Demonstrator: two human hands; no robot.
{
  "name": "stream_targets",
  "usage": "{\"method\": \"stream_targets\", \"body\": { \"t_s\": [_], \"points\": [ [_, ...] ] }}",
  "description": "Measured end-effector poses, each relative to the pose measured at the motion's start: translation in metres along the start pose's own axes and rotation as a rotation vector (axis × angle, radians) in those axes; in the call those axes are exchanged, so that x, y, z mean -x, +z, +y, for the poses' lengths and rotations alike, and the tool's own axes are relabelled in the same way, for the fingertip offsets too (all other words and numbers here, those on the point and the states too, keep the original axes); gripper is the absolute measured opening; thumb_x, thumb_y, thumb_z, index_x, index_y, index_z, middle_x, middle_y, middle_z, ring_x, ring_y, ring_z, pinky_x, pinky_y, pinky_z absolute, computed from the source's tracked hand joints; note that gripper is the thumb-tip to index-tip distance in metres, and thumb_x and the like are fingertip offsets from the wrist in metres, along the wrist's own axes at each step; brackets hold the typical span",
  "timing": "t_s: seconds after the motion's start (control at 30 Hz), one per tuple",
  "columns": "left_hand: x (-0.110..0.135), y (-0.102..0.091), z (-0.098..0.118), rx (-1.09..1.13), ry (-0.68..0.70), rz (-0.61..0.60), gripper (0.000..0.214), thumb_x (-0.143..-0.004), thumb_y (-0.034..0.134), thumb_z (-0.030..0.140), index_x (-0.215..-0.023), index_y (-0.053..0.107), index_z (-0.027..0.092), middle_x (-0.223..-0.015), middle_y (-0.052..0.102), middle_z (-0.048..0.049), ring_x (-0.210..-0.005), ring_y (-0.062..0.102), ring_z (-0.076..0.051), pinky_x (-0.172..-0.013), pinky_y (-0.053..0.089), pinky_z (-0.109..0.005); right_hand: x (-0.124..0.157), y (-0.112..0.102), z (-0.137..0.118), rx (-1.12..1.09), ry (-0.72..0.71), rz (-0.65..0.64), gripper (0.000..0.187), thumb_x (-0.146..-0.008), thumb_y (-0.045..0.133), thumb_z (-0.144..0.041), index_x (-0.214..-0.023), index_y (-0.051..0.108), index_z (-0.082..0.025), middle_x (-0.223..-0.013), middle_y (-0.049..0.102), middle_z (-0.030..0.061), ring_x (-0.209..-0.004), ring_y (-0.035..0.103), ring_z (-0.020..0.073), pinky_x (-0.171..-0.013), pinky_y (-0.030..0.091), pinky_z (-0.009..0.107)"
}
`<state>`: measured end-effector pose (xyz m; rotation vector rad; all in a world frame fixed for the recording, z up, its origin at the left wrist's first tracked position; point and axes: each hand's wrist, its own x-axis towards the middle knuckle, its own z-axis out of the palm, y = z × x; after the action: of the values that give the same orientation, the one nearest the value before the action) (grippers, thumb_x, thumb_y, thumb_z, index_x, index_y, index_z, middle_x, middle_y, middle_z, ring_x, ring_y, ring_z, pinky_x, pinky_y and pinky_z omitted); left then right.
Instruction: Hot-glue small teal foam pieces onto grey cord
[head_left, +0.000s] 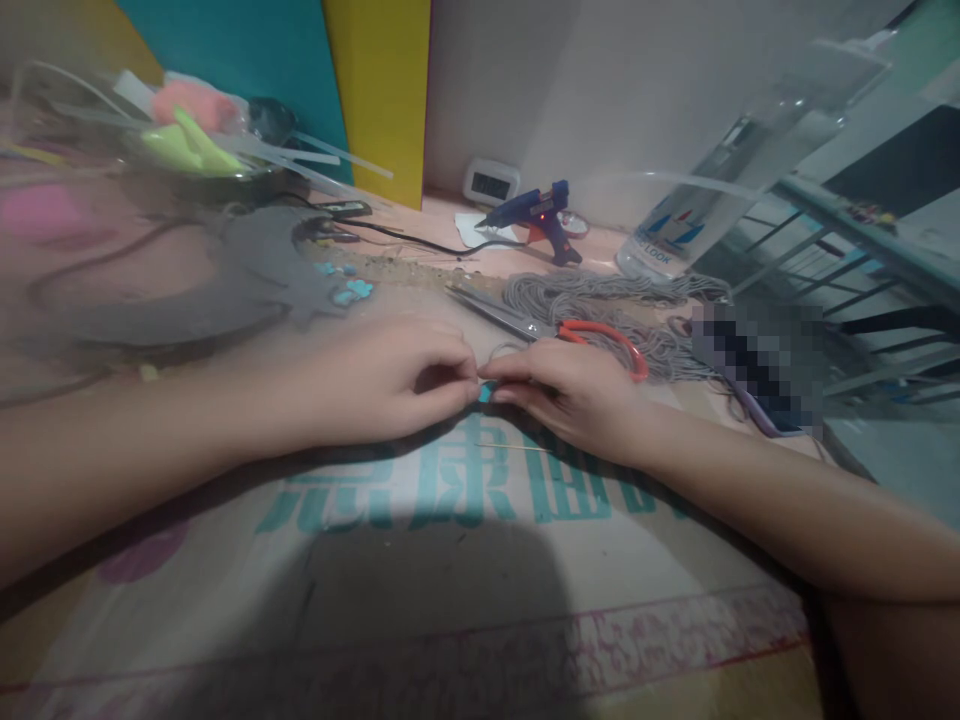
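Note:
Both my hands meet at the middle of the view, fingertips almost touching. A small turquoise piece (486,392) shows between them; its exact shape is too small to make out. My left hand (420,375) is closed, thumb and forefinger pinched at the piece's left side. From the right, my right hand (577,395) pinches the same piece between thumb and fingers. Below the hands, a thin stick (514,447) lies on the printed sheet (360,590). Just beyond the right hand rest scissors with orange handles (536,325). Several turquoise flower-like pieces (354,291) lie beyond the left forearm.
A bundle of grey cord (600,295) lies behind the scissors. Farther back are a blue glue gun (536,212) with a red light, a small white digital clock (491,183) and a clear bottle (667,235). A phone (765,375) sits at right, grey material (187,290) at left.

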<state>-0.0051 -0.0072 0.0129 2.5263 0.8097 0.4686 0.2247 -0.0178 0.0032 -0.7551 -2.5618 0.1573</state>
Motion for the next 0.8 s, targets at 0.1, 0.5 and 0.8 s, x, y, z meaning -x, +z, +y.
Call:
{"method": "stream_targets", "body": {
  "t_s": [0.1,0.5,0.8],
  "points": [
    [-0.001,-0.001,0.000,0.019,-0.009,0.002,0.026,-0.091,0.050,0.033,-0.080,0.068,0.019,-0.077,0.065,-0.0041,-0.073,0.056,-0.018,-0.066,0.038,-0.030,0.000,-0.001,0.000,-0.042,0.007,-0.005,0.020,-0.095,0.059,-0.025,-0.107,0.070,-0.014,-0.094,0.077,0.0062,-0.086,0.070,0.0156,-0.076,0.051,0.024],
    [0.000,-0.002,-0.001,0.059,-0.045,-0.005,0.025,-0.091,0.050,0.033,-0.080,0.066,0.019,-0.076,0.064,-0.0009,-0.072,0.055,-0.015,-0.065,0.036,-0.028,0.000,-0.007,-0.004,-0.177,0.071,-0.037,0.025,-0.093,0.060,-0.031,-0.113,0.061,-0.016,-0.096,0.072,0.0065,-0.082,0.067,0.0145,-0.072,0.052,0.025],
    [0.001,0.001,-0.014,0.141,-0.147,0.015,0.026,-0.093,0.049,0.038,-0.087,0.067,0.020,-0.080,0.067,0.0009,-0.074,0.058,-0.015,-0.066,0.039,-0.026,0.002,-0.010,-0.002,-0.105,-0.016,0.306,0.038,-0.092,0.055,-0.033,-0.128,0.049,-0.024,-0.128,0.056,0.0124,-0.126,0.051,0.0285,-0.108,0.041,0.052]
  ]
}}
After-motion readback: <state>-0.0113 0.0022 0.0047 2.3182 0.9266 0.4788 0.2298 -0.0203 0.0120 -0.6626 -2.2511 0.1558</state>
